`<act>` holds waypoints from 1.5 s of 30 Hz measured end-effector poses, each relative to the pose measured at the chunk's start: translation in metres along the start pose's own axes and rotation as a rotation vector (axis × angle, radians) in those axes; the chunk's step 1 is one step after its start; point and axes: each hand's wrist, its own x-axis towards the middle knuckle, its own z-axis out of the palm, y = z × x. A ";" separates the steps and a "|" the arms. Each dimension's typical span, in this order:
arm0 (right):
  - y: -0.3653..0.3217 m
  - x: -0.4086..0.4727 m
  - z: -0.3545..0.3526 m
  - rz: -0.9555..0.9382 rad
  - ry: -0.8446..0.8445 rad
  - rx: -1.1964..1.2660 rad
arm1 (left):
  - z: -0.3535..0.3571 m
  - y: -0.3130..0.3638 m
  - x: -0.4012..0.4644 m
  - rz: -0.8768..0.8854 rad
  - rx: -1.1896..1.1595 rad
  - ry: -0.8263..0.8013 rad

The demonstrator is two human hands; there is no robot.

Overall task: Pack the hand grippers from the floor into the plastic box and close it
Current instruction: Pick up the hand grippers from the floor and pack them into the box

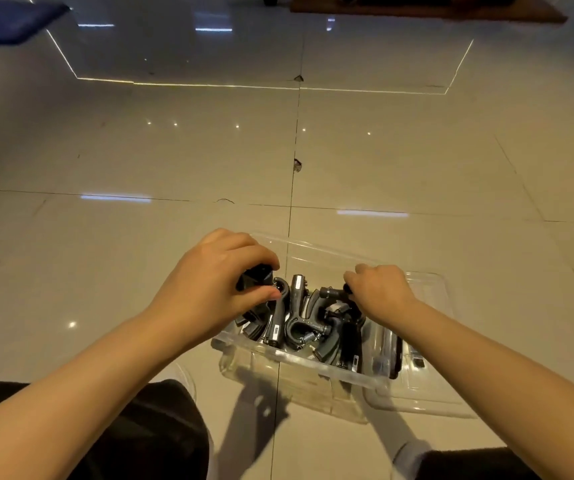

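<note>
One clear plastic box (pixel 299 362) sits on the glossy beige tiled floor (pixel 140 150), holding a tangled heap of black hand grippers with metal springs (pixel 308 323), too jumbled to count. Over the box, the left hand (pixel 209 285) curls its fingers around one black gripper (pixel 256 277); the right hand (pixel 379 292) clutches another's handle (pixel 337 293). The clear lid (pixel 427 341) lies just right of the box.

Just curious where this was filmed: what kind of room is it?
Probably an indoor room at home: a glossy tiled floor, a wooden furniture edge at the far side, and a person crouched over a plastic box.
</note>
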 end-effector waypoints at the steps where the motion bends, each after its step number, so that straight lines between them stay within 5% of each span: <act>1: -0.002 -0.002 0.010 -0.011 0.001 -0.040 | 0.001 -0.003 0.001 0.014 0.026 -0.014; 5: -0.013 -0.007 0.034 -0.071 -0.020 -0.152 | 0.007 -0.014 0.011 0.036 0.057 -0.056; 17: -0.037 -0.005 0.087 -0.305 -0.131 0.005 | 0.013 -0.011 0.012 0.097 0.040 -0.065; 45: -0.047 0.017 0.089 -0.444 -0.281 -0.027 | 0.014 -0.017 0.008 -0.068 -0.082 -0.040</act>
